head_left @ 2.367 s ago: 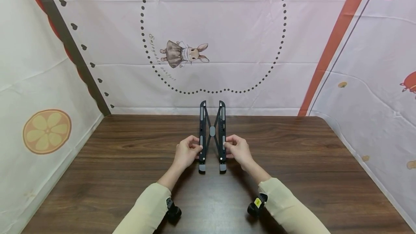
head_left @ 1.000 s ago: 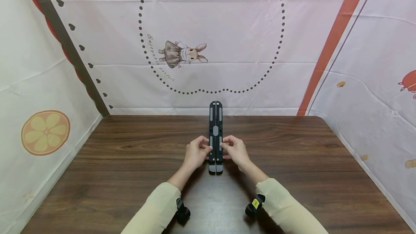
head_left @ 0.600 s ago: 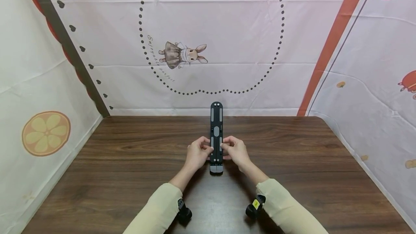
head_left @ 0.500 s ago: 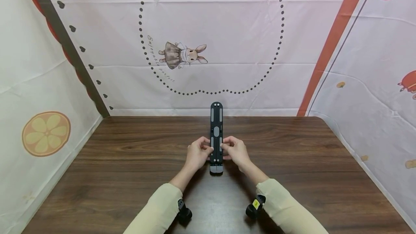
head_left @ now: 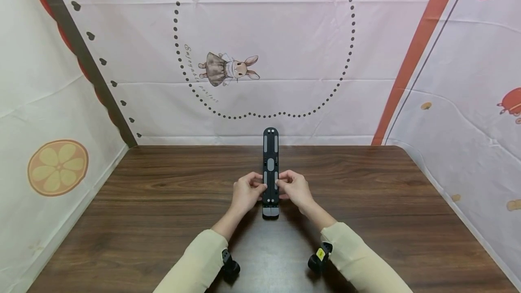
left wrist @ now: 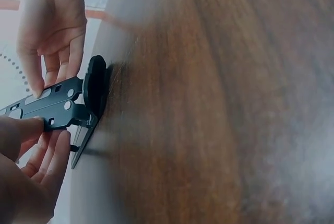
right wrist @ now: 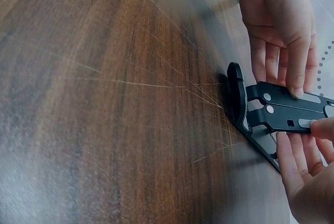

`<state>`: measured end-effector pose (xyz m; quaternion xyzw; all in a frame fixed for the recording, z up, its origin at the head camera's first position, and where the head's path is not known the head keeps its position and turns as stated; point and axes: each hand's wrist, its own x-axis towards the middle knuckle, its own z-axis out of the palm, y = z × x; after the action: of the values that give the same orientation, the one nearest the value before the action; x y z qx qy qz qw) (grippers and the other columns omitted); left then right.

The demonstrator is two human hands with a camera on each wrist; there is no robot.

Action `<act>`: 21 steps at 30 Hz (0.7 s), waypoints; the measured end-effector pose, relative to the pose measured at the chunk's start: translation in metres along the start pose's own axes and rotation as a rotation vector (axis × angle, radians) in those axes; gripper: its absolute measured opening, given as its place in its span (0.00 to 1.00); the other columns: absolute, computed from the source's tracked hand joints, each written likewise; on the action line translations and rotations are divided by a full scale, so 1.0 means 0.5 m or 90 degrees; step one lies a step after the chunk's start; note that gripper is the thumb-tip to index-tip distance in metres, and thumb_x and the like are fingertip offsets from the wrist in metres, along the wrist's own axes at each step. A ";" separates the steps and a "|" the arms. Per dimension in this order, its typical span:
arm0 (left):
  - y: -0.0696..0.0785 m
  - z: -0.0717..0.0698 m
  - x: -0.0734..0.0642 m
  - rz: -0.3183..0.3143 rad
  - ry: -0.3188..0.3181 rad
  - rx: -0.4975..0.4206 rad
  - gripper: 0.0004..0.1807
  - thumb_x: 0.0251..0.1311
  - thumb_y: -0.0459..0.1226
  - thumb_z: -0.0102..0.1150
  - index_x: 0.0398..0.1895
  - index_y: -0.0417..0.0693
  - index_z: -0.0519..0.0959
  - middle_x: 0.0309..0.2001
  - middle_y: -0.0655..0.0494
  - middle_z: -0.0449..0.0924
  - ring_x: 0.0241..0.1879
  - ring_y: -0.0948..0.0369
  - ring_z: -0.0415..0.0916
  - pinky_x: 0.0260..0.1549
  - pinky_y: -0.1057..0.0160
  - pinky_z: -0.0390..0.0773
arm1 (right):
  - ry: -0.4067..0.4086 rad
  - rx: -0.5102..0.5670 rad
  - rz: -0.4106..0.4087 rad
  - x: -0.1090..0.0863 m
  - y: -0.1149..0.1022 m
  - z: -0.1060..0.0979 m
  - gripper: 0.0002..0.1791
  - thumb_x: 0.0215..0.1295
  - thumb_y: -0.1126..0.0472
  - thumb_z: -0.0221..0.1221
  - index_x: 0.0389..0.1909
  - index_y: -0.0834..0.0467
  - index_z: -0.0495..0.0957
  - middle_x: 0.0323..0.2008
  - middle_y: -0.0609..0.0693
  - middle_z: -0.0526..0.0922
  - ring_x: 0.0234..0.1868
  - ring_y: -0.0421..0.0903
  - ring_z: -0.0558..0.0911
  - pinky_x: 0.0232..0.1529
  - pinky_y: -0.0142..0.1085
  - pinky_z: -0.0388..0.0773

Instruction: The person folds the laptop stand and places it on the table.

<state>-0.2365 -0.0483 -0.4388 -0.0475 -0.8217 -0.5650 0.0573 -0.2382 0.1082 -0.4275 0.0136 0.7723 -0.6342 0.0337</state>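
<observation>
A black folding laptop stand [head_left: 270, 164] with grey pads is folded into one narrow bar in the middle of the table. My left hand [head_left: 244, 192] grips its left edge, the thumb on top and the fingers beneath. From the other side my right hand [head_left: 298, 190] pinches the right edge the same way. In the left wrist view the stand's two rails [left wrist: 55, 104] lie side by side, with the front lip [left wrist: 95, 85] turned up near the tabletop. The right wrist view shows a lower strut [right wrist: 261, 148] slanting under the rails [right wrist: 292, 106].
The brown wooden table [head_left: 163, 238] reaches back to a pale printed cloth [head_left: 301, 49] with a rabbit picture [head_left: 228, 68]. Cloth walls also stand at left and right. Small black cameras [head_left: 230, 267] are strapped at both wrists.
The stand's two rails, spread apart with crossed struts between them at first, have come together into a single bar. My left hand moved rightward with its rail; the last half second is nearly still.
</observation>
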 end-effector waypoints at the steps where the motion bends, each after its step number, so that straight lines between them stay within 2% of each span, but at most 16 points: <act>1: 0.001 0.000 0.000 0.003 0.003 0.006 0.09 0.51 0.28 0.62 0.37 0.39 0.80 0.26 0.47 0.83 0.22 0.59 0.80 0.18 0.66 0.79 | -0.001 0.000 -0.003 0.000 0.001 0.000 0.06 0.60 0.67 0.57 0.38 0.63 0.78 0.32 0.54 0.79 0.30 0.46 0.83 0.33 0.45 0.81; 7: 0.006 0.002 -0.001 0.005 0.019 0.044 0.09 0.51 0.30 0.63 0.37 0.41 0.80 0.26 0.49 0.83 0.20 0.60 0.79 0.16 0.68 0.77 | -0.002 -0.011 -0.003 0.002 0.002 0.000 0.07 0.61 0.66 0.57 0.39 0.63 0.77 0.32 0.56 0.79 0.30 0.46 0.83 0.34 0.45 0.81; 14: 0.012 -0.001 -0.007 0.025 0.036 0.094 0.11 0.50 0.30 0.64 0.39 0.39 0.81 0.25 0.52 0.83 0.22 0.64 0.79 0.20 0.68 0.76 | -0.004 -0.026 -0.007 0.000 0.000 -0.001 0.08 0.62 0.66 0.56 0.40 0.63 0.76 0.33 0.57 0.78 0.29 0.44 0.82 0.34 0.43 0.81; 21: 0.024 -0.009 -0.026 0.033 0.026 0.142 0.15 0.49 0.32 0.65 0.43 0.41 0.80 0.29 0.51 0.84 0.25 0.63 0.81 0.22 0.68 0.77 | -0.003 -0.028 -0.002 -0.001 -0.001 -0.001 0.08 0.62 0.66 0.56 0.41 0.63 0.76 0.34 0.56 0.78 0.30 0.44 0.82 0.34 0.44 0.81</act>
<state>-0.2220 -0.0485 -0.4281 -0.0503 -0.8765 -0.4695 0.0934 -0.2376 0.1087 -0.4268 0.0103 0.7861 -0.6170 0.0348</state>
